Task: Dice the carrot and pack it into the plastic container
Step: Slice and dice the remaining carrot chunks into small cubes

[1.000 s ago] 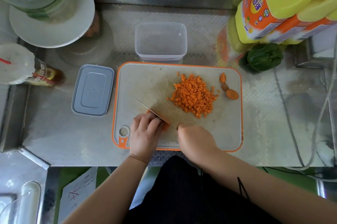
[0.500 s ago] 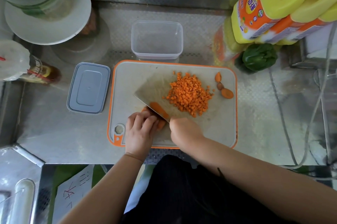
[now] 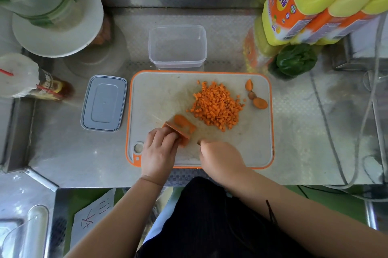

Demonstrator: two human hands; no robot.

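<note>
The left hand (image 3: pixel 159 148) pinches the carrot piece (image 3: pixel 178 131), pointing to 4 o'clock; the right hand (image 3: pixel 220 157) grips the knife handle just beside it.

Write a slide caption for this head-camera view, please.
Left hand steadies a carrot piece on the cutting board; diced carrot piled nearby.

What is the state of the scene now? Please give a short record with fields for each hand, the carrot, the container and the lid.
left hand: holds the carrot piece on the cutting board
right hand: curled round a handle; the blade is hard to see
diced carrot: a pile on the board
carrot ends: at the board's far right
container: beyond the board, no carrot in it
lid: left of the board, off the container
</note>
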